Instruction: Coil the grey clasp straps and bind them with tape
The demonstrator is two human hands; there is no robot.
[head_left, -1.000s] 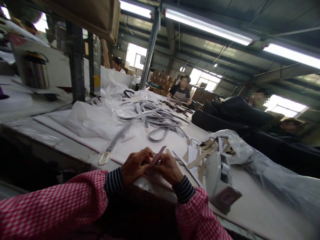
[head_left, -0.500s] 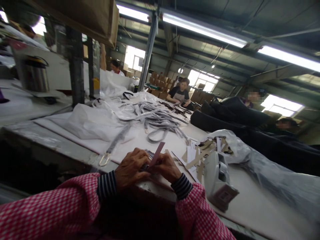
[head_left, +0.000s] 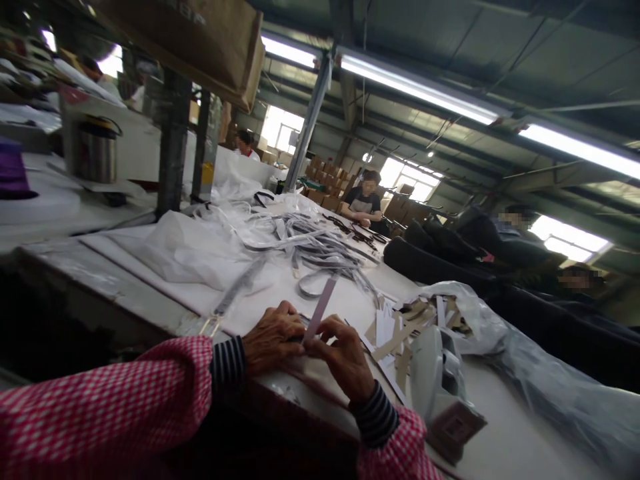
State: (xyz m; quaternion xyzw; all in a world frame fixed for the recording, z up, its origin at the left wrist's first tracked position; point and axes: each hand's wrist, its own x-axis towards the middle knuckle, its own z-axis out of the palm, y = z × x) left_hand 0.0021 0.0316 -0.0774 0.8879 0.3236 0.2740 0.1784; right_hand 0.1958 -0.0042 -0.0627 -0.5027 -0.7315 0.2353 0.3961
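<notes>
Steel pot: stands on the raised shelf at the far left, well apart from the hands.
Table: long white work surface; both hands sit at its near edge.
Strap with clasp: lies flat just left of the hands, clasp end towards the near edge, untouched.
Left hand: fingers curled shut against the lower end of the strip; whatever else lies beneath them is hidden.
Strip: thin, pale, stiff, rising steeply from between the two hands at the near edge, upper end free.
Right hand: thumb and fingertips pinch the base of the strip from the other side.
Strap pile: loose grey straps in the middle of the table, behind the strip.
Card offcuts: scattered just right of the right hand.
Plastic bag: crumpled along the right edge.
Step in hand (judgement): the strip's lower end is being worked between both sets of fingertips.
Next move calls for (judgement): a firm two-sided pinch low down, as the free end can flex.
Change from half a second ago: the strip stands steeper and shows more length; both hands keep their place.
</notes>
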